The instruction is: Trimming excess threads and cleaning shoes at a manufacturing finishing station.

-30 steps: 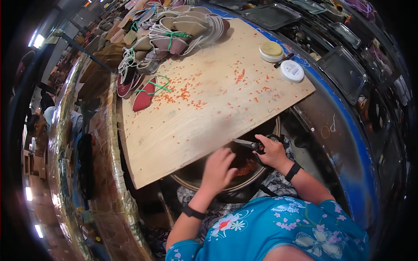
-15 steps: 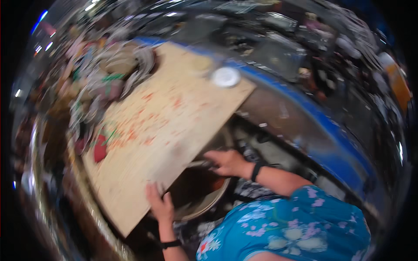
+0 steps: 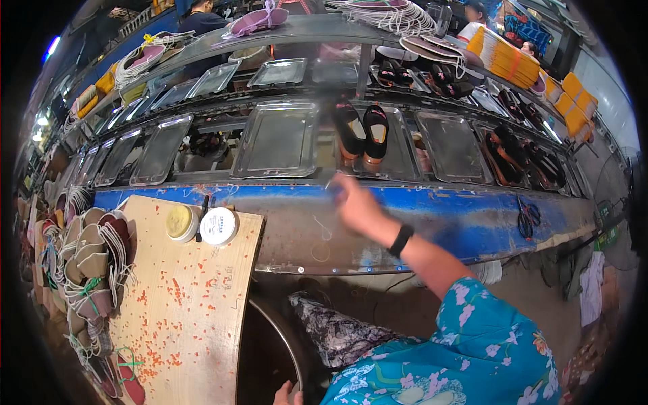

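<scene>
My right hand (image 3: 361, 208) reaches forward over the blue metal ledge, just below a pair of black shoes (image 3: 375, 131) on a silver tray (image 3: 399, 152). Its fingers are smeared by motion, so whether they hold anything is unclear. At the lower edge, my left hand (image 3: 288, 395) is mostly cut off; the fingers that show are slightly apart, close to the rim of a round tub (image 3: 291, 345). Left of the tub lies a pale wooden board (image 3: 202, 324), scattered with small orange bits. A white round lid (image 3: 219, 226) and an open tub of yellowish paste (image 3: 179, 221) sit at its far end.
Several metal trays (image 3: 280, 142) line the rack ahead, some with dark shoes. Black-handled scissors (image 3: 528, 219) lie on the ledge (image 3: 405, 233) at right. Bundled shoe uppers (image 3: 84, 270) are heaped left of the board. Yellow stacks (image 3: 503, 57) and people (image 3: 202, 19) are farther back.
The view has swung up toward the rack and steadied. My right hand has gone from over the tub to the shoe tray. My left hand has left the board's edge for the tub's rim.
</scene>
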### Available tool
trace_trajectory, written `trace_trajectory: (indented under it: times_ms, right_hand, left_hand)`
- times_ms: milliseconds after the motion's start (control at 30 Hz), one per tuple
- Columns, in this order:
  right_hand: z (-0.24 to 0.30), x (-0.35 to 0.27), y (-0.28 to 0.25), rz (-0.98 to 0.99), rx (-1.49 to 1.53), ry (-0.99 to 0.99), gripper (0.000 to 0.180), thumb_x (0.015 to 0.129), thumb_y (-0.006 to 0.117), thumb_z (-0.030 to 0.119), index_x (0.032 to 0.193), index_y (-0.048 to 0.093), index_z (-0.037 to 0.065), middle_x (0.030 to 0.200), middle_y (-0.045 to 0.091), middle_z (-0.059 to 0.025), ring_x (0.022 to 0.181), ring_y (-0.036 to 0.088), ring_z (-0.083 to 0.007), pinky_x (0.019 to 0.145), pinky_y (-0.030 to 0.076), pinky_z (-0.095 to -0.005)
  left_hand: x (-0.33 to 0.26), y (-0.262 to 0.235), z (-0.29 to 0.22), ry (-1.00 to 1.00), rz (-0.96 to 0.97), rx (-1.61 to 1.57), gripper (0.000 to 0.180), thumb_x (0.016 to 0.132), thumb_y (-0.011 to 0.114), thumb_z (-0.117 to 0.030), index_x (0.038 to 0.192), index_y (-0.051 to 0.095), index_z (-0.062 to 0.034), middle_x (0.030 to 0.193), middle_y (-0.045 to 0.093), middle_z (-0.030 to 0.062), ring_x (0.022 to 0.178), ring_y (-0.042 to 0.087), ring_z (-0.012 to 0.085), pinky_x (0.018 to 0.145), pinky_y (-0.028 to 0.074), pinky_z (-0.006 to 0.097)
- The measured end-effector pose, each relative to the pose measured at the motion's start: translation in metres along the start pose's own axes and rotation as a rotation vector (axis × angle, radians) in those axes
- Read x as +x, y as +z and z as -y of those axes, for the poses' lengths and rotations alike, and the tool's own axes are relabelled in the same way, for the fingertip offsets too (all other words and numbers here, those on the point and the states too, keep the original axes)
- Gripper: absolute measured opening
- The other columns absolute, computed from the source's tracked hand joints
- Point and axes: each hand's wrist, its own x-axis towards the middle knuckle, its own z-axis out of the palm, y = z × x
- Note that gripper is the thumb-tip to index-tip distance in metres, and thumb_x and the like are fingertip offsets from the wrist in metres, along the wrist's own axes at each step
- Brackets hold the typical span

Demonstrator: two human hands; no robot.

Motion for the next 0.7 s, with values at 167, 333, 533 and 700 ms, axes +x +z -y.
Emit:
trace_trajectory:
  times_ms: [167, 333, 533, 700]
  right_hand:
    - [-0.053, 0.106, -0.038, -0.250, -0.488, 0.020, 0.063, 0.072, 0.055, 0.003, 0.131, 0.035, 0.013, 0.087, 0.061, -0.0229, 0.083, 0.060, -0.0412, 0.070, 0.045, -0.0515]
    - [-0.093, 0.149, -0.028, 0.007, -0.471, -0.161, 0.081, 0.073, 0.062, 0.012, 0.142, 0.021, 0.018, 0.113, 0.056, -0.0245, 0.101, 0.056, -0.0403, 0.084, 0.045, -0.0469]
    - [-0.116, 0.185, -0.026, 0.063, -0.432, -0.156, 0.068, 0.072, 0.062, 0.011, 0.134, 0.036, 0.017, 0.109, 0.060, -0.0215, 0.102, 0.057, -0.0396, 0.087, 0.044, -0.0431]
    - [-0.076, 0.205, -0.049, -0.233, -0.267, -0.244, 0.053, 0.078, 0.063, 0.016, 0.128, 0.045, 0.008, 0.119, 0.056, -0.0191, 0.110, 0.054, -0.0337, 0.090, 0.042, -0.0365]
  left_hand:
    - [-0.034, 0.021, 0.026, -0.375, 0.087, 0.159, 0.041, 0.088, 0.054, -0.031, 0.120, 0.054, -0.0056, 0.111, 0.057, 0.0239, 0.104, 0.054, 0.0390, 0.090, 0.042, 0.043]
    - [-0.033, 0.025, 0.025, -0.283, -0.001, 0.403, 0.039, 0.085, 0.055, -0.037, 0.106, 0.059, -0.0039, 0.096, 0.061, 0.0196, 0.088, 0.058, 0.0361, 0.076, 0.046, 0.043]
    - [-0.034, 0.022, 0.031, -0.149, -0.230, 0.391, 0.042, 0.083, 0.056, -0.044, 0.101, 0.061, -0.0075, 0.081, 0.061, 0.0127, 0.075, 0.060, 0.0315, 0.066, 0.047, 0.040]
    - [-0.041, 0.019, 0.032, -0.238, -0.364, 0.009, 0.034, 0.086, 0.056, -0.033, 0.105, 0.060, -0.0059, 0.097, 0.062, 0.0152, 0.088, 0.059, 0.0353, 0.077, 0.048, 0.041]
